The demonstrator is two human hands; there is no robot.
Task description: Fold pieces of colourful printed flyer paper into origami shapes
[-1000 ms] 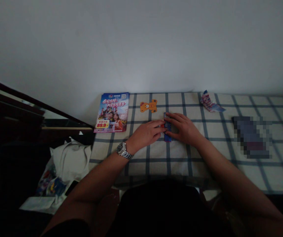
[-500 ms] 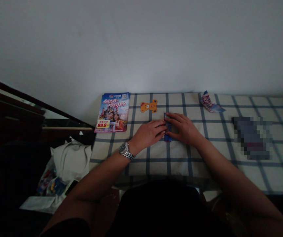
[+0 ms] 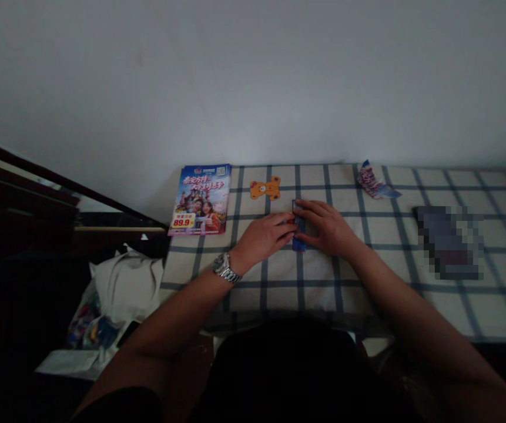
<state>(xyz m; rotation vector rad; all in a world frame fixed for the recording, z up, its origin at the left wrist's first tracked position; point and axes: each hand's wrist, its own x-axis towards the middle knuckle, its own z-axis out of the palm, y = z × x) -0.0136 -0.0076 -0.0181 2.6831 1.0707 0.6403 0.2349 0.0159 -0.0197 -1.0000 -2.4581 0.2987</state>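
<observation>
A narrow, blue printed strip of folded paper [image 3: 299, 244] lies lengthwise away from me on the checked tablecloth. My left hand [image 3: 267, 236] comes at it from the left, its fingertips pressed together on the strip's left edge. From the other side my right hand [image 3: 327, 228] presses the paper with its fingers and thumb, the fingertips of both hands almost meeting. Parts of the strip are covered by the fingers. Just beyond, to the left, a flat orange bear cutout [image 3: 265, 188] lies on the cloth.
A stack of colourful flyers [image 3: 200, 200] sits at the table's back left corner. A creased piece of printed paper [image 3: 377, 181] lies back right, and a dark pixelated object [image 3: 449, 241] is at the right. White bags [image 3: 127, 282] stand left of the table; a wall is behind.
Both hands stay on the folded paper strip with hardly any movement of the fingers. The whole view has shifted very slightly.
</observation>
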